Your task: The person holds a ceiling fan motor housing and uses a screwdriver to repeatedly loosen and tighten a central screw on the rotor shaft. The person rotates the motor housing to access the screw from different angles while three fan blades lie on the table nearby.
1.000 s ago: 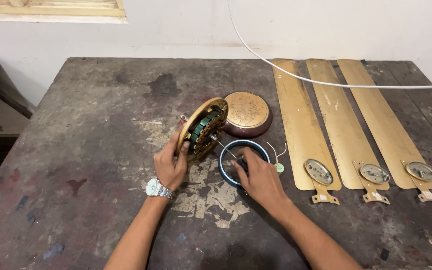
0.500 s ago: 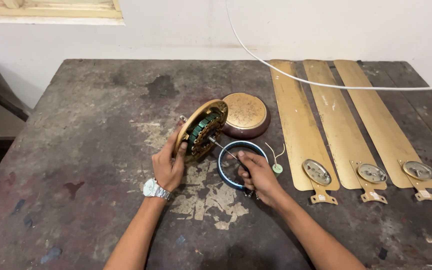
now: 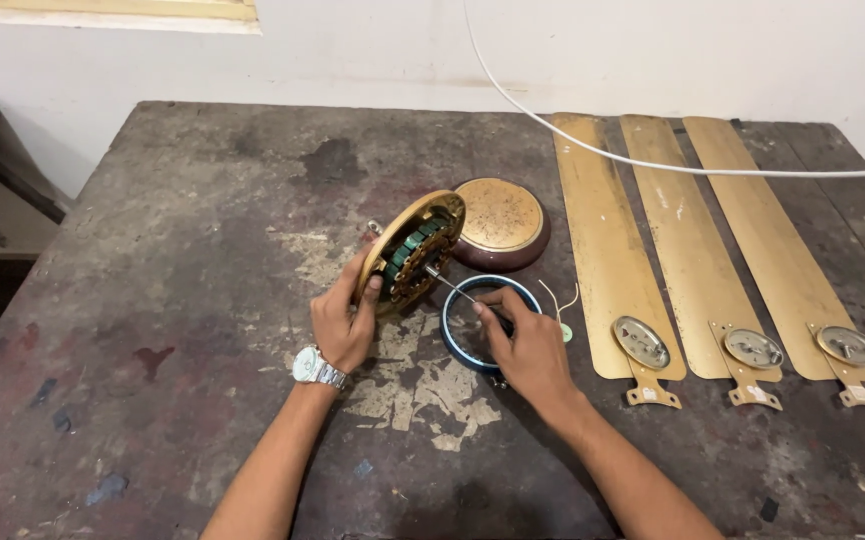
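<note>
My left hand (image 3: 343, 320), with a silver wristwatch (image 3: 311, 366) on the wrist, holds a round gold fan motor housing (image 3: 412, 248) tilted up on its edge; green windings show inside it. My right hand (image 3: 526, 345) grips a thin screwdriver (image 3: 453, 284) whose tip points into the motor housing. Under my right hand lies a blue metal ring (image 3: 465, 300) flat on the table. A domed brown and gold fan cover (image 3: 502, 222) rests just behind the ring.
Three gold fan blades (image 3: 683, 240) with metal brackets lie side by side at the right of the dark worn wooden table (image 3: 173, 250). A white cable (image 3: 653, 165) hangs across above them. A small green-tipped wire (image 3: 564, 328) lies by the ring. A white wall stands behind.
My right hand has shifted slightly toward the motor housing with the screwdriver. The view has moved a little; the left hand keeps its hold.
</note>
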